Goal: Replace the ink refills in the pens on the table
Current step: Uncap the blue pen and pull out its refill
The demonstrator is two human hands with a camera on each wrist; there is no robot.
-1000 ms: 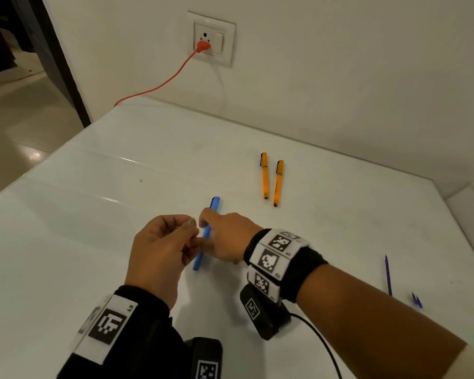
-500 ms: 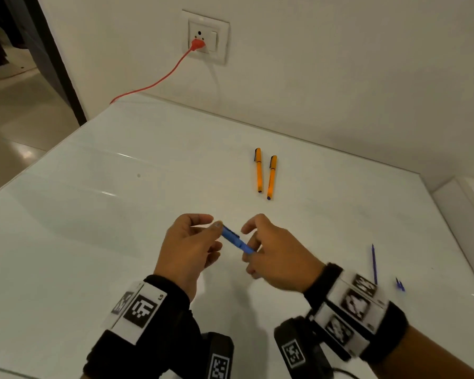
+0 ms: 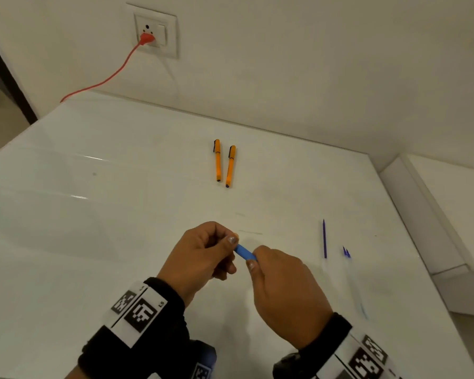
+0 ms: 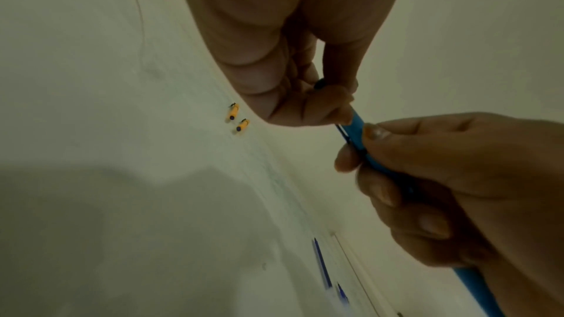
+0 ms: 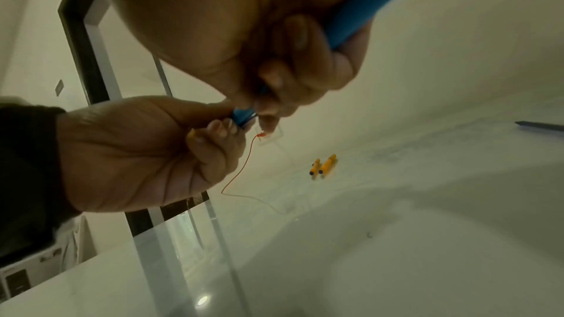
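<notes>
Both hands hold a blue pen (image 3: 244, 251) above the white table (image 3: 121, 214). My left hand (image 3: 203, 255) pinches its capped end between thumb and fingers. My right hand (image 3: 282, 291) grips the barrel, its fingers curled round it. In the left wrist view the blue pen (image 4: 357, 127) runs from the left fingertips (image 4: 335, 105) into the right hand (image 4: 442, 189). In the right wrist view the blue pen (image 5: 360, 13) passes under the palm to the left hand (image 5: 146, 153). Two orange pens (image 3: 224, 165) lie side by side farther back.
A dark blue ink refill (image 3: 324, 239) lies on the table to the right, with a small blue piece (image 3: 346, 252) beside it. A red cable (image 3: 107, 77) runs from a wall socket (image 3: 153, 31) past the table's back left corner. The table's right edge (image 3: 411, 242) is close.
The blue pen was lifted off the table and swung crosswise between the hands. My right hand drew back toward me and closed further round the barrel.
</notes>
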